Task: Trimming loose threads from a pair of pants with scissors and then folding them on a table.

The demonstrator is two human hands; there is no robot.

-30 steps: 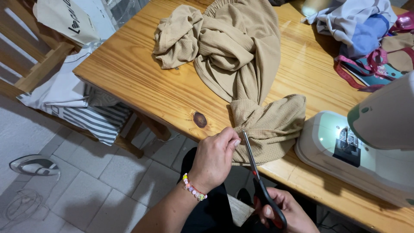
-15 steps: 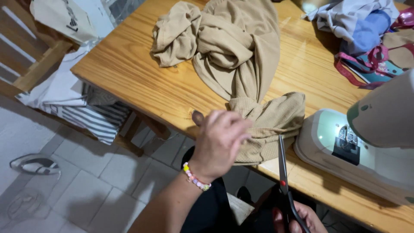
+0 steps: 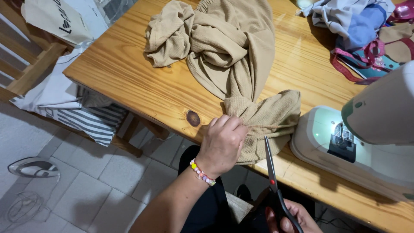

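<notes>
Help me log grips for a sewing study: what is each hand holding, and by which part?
Left hand pinches the tan fabric at its bunched near edge. Right hand holds the scissors by the handles.

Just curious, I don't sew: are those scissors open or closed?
Closed: the scissors in the right hand show one narrow blade line, no gap.

Home sewing corner: wooden table (image 3: pixel 129 82), sewing machine (image 3: pixel 366 142), fabric heaps (image 3: pixel 358 21), tiled floor (image 3: pixel 86 190), clothes iron (image 3: pixel 34 168) on floor, laundry over chair (image 3: pixel 64 99).
</notes>
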